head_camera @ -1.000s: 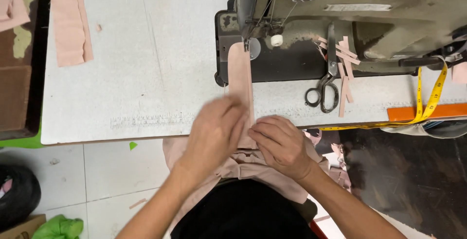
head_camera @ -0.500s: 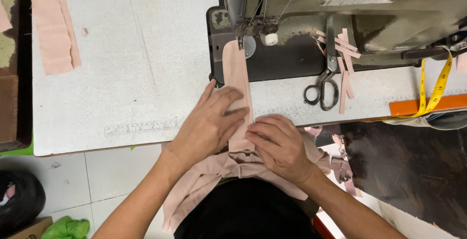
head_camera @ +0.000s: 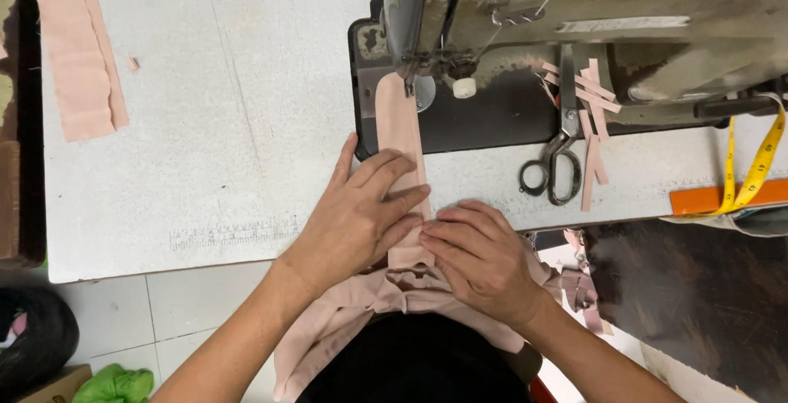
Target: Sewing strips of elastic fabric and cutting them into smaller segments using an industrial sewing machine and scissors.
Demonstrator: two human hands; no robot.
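Head view shows a narrow pink strip [head_camera: 400, 136] lying flat on the table [head_camera: 230, 124], its far end under the needle of the sewing machine [head_camera: 574, 9], its near end joined to bunched pink fabric [head_camera: 361, 304] hanging off the table edge. Left hand [head_camera: 361, 218] lies open with fingers spread, pressing the strip down. Right hand [head_camera: 480, 259] is half curled, fingertips pinching the strip's near edge. Compared with half a second ago, both hands sit in nearly the same spots; the left fingers have spread a little flatter. Scissors [head_camera: 554, 165] and pink scraps [head_camera: 591, 124] lie right of the needle, a yellow tape measure [head_camera: 751, 173] over an orange block [head_camera: 726, 198], more pink strips [head_camera: 78, 50] far left
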